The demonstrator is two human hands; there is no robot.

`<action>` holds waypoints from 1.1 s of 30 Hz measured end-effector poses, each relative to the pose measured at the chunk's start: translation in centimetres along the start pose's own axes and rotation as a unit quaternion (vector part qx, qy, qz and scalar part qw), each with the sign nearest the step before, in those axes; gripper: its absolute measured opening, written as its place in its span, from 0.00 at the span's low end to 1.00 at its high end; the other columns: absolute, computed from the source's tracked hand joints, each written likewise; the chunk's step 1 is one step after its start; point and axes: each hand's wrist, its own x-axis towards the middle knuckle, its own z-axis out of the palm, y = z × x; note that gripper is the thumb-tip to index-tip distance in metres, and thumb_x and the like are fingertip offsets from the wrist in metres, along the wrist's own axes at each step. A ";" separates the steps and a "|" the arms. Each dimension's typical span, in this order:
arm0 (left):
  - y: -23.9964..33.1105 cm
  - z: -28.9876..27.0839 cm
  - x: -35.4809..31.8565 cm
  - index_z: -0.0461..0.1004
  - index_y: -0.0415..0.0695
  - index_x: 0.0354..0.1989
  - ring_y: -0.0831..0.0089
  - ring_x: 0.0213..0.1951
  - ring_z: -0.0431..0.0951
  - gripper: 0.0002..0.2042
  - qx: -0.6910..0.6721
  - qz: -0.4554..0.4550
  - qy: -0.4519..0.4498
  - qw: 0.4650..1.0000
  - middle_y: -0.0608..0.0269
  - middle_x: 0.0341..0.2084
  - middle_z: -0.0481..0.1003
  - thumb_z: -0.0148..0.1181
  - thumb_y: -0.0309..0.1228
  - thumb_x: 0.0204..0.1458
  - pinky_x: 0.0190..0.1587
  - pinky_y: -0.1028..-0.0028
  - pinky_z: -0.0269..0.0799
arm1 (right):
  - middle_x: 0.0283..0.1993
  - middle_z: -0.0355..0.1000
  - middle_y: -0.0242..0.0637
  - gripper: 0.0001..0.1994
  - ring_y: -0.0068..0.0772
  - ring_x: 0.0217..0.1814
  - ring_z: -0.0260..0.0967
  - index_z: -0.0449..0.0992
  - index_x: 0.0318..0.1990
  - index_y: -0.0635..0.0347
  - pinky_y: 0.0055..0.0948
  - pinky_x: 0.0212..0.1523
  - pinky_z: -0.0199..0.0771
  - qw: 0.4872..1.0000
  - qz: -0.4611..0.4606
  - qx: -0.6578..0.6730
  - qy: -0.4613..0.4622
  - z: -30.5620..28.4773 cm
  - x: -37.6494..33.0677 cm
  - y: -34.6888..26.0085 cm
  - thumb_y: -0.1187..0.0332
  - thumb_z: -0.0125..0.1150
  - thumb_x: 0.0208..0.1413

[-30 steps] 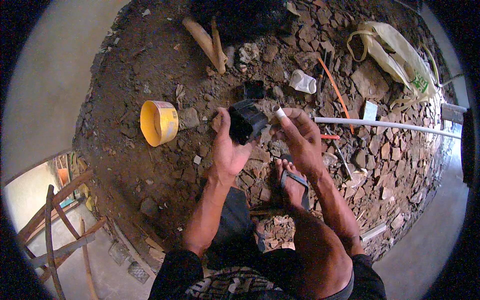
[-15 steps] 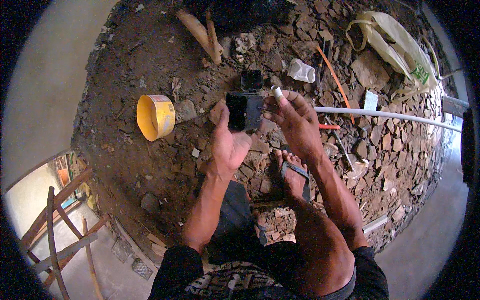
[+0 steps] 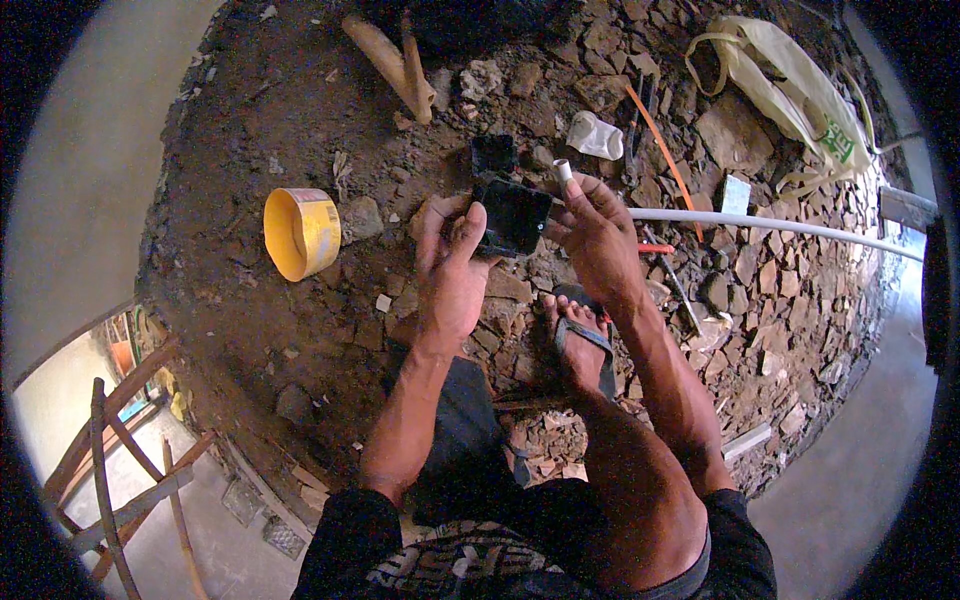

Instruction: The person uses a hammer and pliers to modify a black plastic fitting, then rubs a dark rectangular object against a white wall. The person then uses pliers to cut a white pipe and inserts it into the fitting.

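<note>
Left hand (image 3: pixel 450 265) grips a black box (image 3: pixel 512 215) by its left edge, thumb over the front rim, open face toward the camera. Box is held off the ground, above the rubble, roughly centre of view.

Right hand (image 3: pixel 597 235) pinches a short white pipe stub (image 3: pixel 563 171) between thumb and fingertips, stub upright, its end poking above the fingers. Stub sits just beside the box's upper right corner; can't tell if it touches the box.

Second black box (image 3: pixel 492 153) lies on the dirt just behind the held one.

A long white pipe (image 3: pixel 780 226) runs from behind the right hand out to the right edge, over the stones. Can't tell whether it is joined to the stub.

The ground is brown dirt and broken stone (image 3: pixel 740 270). Yellow cup (image 3: pixel 300 232) lies on its side left of the left hand, well apart. Crumpled white scrap (image 3: pixel 594 136) is near the second box, to its right. Thin orange rod (image 3: pixel 662 155) lies diagonally beyond it. Small red-handled tool (image 3: pixel 655 248) lies just under the long pipe, right of the right hand. Cream bag (image 3: pixel 790 90) is at top right. Two wooden sticks (image 3: pixel 395 62) lie at top centre.

The person's foot in a sandal (image 3: pixel 583 340) rests on the stones below the right hand.
</note>
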 end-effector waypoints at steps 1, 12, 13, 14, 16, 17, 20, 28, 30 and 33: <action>0.0 0.0 0.0 0.70 0.45 0.50 0.70 0.50 0.72 0.15 0.007 0.007 -0.006 1.000 0.63 0.46 0.72 0.59 0.39 0.61 0.52 0.66 0.72 | 0.49 0.75 0.35 0.11 0.29 0.51 0.73 0.73 0.50 0.57 0.33 0.49 0.75 1.000 0.001 -0.002 -0.011 -0.2 0.0 0.0 0.63 0.56 0.66; 1.0 -1.0 0.9 0.71 0.40 0.55 0.73 0.50 0.74 0.22 0.031 0.053 -0.075 0.995 0.63 0.47 0.75 0.63 0.42 0.58 0.55 0.71 0.69 | 0.47 0.76 0.32 0.09 0.16 0.37 0.66 0.72 0.51 0.55 0.24 0.37 0.68 0.999 -0.010 -0.024 -0.024 0.6 -0.3 -1.4 0.65 0.53 0.68; 1.0 -1.0 1.0 0.70 0.40 0.55 0.72 0.50 0.74 0.23 0.011 0.048 -0.083 0.995 0.62 0.48 0.75 0.64 0.41 0.57 0.56 0.71 0.69 | 0.47 0.76 0.33 0.09 0.17 0.38 0.67 0.72 0.51 0.56 0.24 0.38 0.69 0.999 -0.011 -0.019 -0.031 0.5 -0.4 -1.3 0.65 0.52 0.68; 0.7 -1.2 1.1 0.70 0.39 0.55 0.72 0.51 0.74 0.23 -0.020 0.028 -0.083 0.996 0.61 0.48 0.75 0.65 0.40 0.56 0.56 0.71 0.69 | 0.47 0.76 0.33 0.09 0.17 0.38 0.67 0.72 0.51 0.56 0.25 0.38 0.69 0.999 -0.004 -0.019 -0.025 0.6 -0.5 -1.3 0.65 0.52 0.68; 0.5 -1.3 1.2 0.70 0.39 0.56 0.71 0.51 0.74 0.25 -0.044 0.021 -0.083 0.995 0.60 0.49 0.75 0.67 0.39 0.54 0.57 0.71 0.68 | 0.47 0.76 0.33 0.09 0.17 0.37 0.67 0.72 0.50 0.57 0.25 0.39 0.69 1.000 0.010 -0.019 -0.014 0.7 -0.6 -1.4 0.65 0.52 0.68; 0.5 -1.2 1.2 0.69 0.38 0.56 0.71 0.51 0.74 0.25 -0.036 0.034 -0.083 0.995 0.60 0.49 0.75 0.68 0.38 0.54 0.58 0.71 0.68 | 0.48 0.76 0.33 0.10 0.18 0.38 0.68 0.72 0.51 0.57 0.25 0.40 0.69 1.000 0.011 -0.017 -0.016 0.6 -0.6 -1.3 0.65 0.52 0.68; 0.4 -0.9 1.0 0.69 0.38 0.57 0.71 0.52 0.73 0.26 -0.007 0.073 -0.073 0.995 0.59 0.51 0.75 0.69 0.36 0.52 0.59 0.71 0.66 | 0.48 0.75 0.33 0.11 0.22 0.43 0.70 0.72 0.51 0.57 0.27 0.43 0.71 0.999 0.014 -0.021 -0.031 0.2 -0.4 -0.8 0.64 0.53 0.67; 0.7 -1.5 1.2 0.69 0.38 0.57 0.70 0.54 0.73 0.27 -0.035 0.054 -0.099 0.993 0.58 0.54 0.74 0.70 0.33 0.51 0.61 0.70 0.65 | 0.50 0.74 0.34 0.11 0.27 0.54 0.72 0.72 0.50 0.57 0.31 0.50 0.73 0.999 0.002 -0.001 -0.048 0.4 -0.9 -0.4 0.62 0.54 0.67; 0.5 -1.6 1.3 0.69 0.38 0.57 0.70 0.54 0.73 0.27 -0.034 0.053 -0.101 0.993 0.58 0.54 0.74 0.71 0.32 0.50 0.61 0.70 0.66 | 0.49 0.74 0.32 0.11 0.27 0.54 0.71 0.72 0.50 0.56 0.30 0.51 0.72 0.999 -0.011 -0.004 -0.049 0.0 -0.7 -0.3 0.62 0.55 0.67; 0.7 -1.3 0.8 0.69 0.38 0.57 0.70 0.54 0.73 0.29 0.031 0.092 -0.103 0.990 0.59 0.53 0.74 0.73 0.32 0.47 0.60 0.70 0.67 | 0.49 0.73 0.29 0.10 0.25 0.53 0.71 0.72 0.50 0.55 0.29 0.51 0.72 0.999 -0.024 0.016 -0.025 -0.3 -0.4 0.0 0.63 0.56 0.66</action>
